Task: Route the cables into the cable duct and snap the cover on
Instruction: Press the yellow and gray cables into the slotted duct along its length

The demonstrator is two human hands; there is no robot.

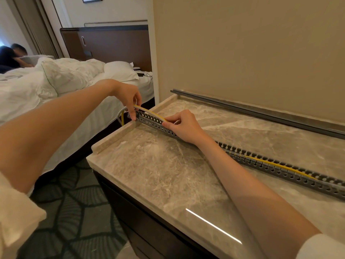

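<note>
Slotted grey cable duct (261, 162) lying open along the marble countertop (149, 165). Left hand (128, 96) pinching the yellow cable (149, 111) at the duct's end; right hand (183, 126) fingers curled, pinching the cable down into it. Grey cover (252, 111) lying by the wall.

Both arms reach forward, bare up to short white sleeves. The left hand (128, 99) is bent down at the wrist, its fingers curled and pointing down, pinching. The right hand (183, 126) is lower and to the right, its fingers curled in, with thumb and fingertips pinching together.
</note>
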